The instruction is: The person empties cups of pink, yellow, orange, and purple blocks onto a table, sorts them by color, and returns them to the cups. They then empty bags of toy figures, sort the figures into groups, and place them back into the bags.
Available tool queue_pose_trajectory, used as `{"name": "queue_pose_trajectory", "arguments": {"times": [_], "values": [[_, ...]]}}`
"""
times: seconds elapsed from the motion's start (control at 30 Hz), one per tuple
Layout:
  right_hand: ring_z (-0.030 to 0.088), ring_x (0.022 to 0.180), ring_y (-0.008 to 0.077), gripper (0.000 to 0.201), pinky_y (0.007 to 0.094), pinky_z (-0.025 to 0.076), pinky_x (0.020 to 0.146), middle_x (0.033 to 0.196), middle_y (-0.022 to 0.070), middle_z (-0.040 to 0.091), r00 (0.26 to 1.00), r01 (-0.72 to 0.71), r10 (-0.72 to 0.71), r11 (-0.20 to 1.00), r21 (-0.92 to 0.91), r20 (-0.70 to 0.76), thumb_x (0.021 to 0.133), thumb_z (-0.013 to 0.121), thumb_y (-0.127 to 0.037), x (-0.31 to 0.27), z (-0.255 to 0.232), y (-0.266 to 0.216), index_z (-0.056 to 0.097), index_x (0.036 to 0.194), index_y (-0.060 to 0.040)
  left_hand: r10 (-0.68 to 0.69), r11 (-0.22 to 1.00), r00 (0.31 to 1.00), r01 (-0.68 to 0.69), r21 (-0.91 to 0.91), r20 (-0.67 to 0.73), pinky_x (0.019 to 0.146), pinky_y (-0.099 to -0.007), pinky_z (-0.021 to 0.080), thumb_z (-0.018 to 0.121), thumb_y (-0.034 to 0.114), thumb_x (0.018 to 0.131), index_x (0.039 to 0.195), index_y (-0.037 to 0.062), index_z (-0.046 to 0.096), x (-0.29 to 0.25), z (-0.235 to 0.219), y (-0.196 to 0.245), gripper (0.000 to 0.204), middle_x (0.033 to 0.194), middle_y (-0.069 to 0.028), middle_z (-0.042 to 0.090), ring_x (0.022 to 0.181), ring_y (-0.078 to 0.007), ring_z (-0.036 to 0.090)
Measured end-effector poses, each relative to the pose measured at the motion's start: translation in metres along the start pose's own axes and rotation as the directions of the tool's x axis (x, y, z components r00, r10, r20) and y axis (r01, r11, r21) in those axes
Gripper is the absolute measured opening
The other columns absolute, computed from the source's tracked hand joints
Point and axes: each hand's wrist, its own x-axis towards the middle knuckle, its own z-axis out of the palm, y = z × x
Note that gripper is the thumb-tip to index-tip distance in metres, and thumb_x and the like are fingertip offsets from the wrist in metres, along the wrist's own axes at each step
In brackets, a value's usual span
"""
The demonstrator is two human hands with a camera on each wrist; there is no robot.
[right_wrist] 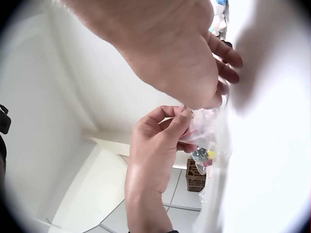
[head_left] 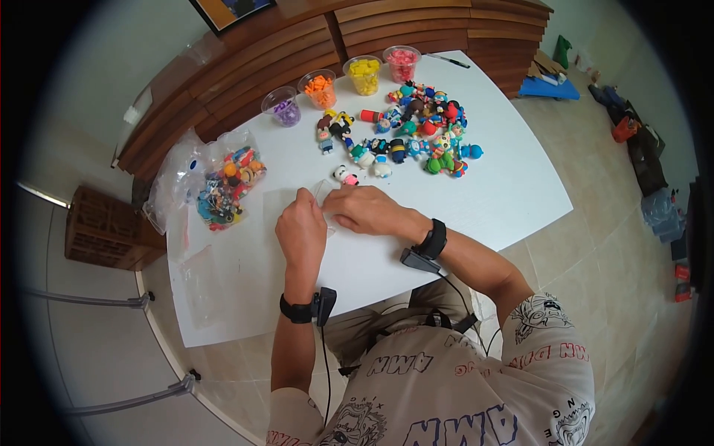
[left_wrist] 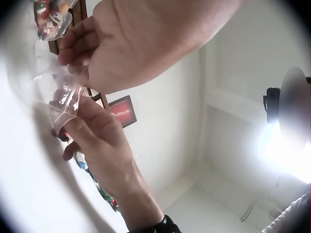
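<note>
Over the front part of the white table, my left hand (head_left: 301, 229) and right hand (head_left: 372, 210) meet at a small clear plastic zip bag (left_wrist: 68, 99). Curled fingers of the left hand pinch one side of the bag's top. The right thumb and fingers grip the other side, as the left wrist view shows. In the right wrist view, the right hand (right_wrist: 180, 53) covers part of the bag. Just beyond the hands, a small panda figure (head_left: 345, 175) in pink lies on the table.
Many small colourful figures (head_left: 428, 126) lie heaped behind the right hand. Along the far edge stand plastic cups of purple (head_left: 284, 111), orange (head_left: 320, 91), yellow (head_left: 364, 74) and pink pieces (head_left: 402, 65). A bag of figures (head_left: 230, 186) lies left, with flat clear bags (head_left: 199, 286) nearer.
</note>
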Motion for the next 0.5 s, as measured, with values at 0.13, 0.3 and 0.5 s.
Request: {"name": "queue_pose_trajectory", "arguments": {"times": [0.13,0.3,0.5], "values": [[0.064,0.108,0.0324,0.041,0.0433,0.054,0.092,0.113,0.0104,0.07,0.997,0.003,0.01,0.984,-0.176,0.072,0.084,0.07,-0.002,0.002,0.002,-0.005,0.067,0.125,-0.0036,-0.043,0.999,0.999,0.043,-0.022,-0.026,0.067,-0.0529,0.056,0.067,0.008,0.093,0.094,0.0037,0.063,0.01,0.007,-0.014,0.006,0.076,-0.0211,0.071,0.076,-0.0443,0.071],[0.057,0.133,0.0332,0.049,0.0407,0.048,0.11,0.134,0.0165,0.068,0.97,0.215,-0.234,0.954,-0.209,-0.069,0.079,0.063,0.008,0.004,0.012,-0.003,0.069,0.127,0.0014,-0.063,0.997,0.997,0.061,-0.046,-0.036,0.066,-0.0535,0.056,0.066,0.01,0.093,0.093,0.0038,0.064,0.014,0.008,-0.022,0.006,0.075,-0.0227,0.071,0.076,-0.0451,0.071],[0.061,0.127,0.0354,0.046,0.0427,0.049,0.108,0.133,0.016,0.067,0.986,0.164,-0.163,0.98,-0.116,0.019,0.082,0.065,0.002,0.0,0.01,0.009,0.067,0.128,0.0016,-0.06,0.997,0.996,0.057,-0.046,-0.071,0.067,-0.054,0.056,0.065,0.009,0.092,0.092,0.0042,0.066,0.021,0.015,-0.029,0.005,0.075,-0.0226,0.071,0.075,-0.0454,0.071]]}}
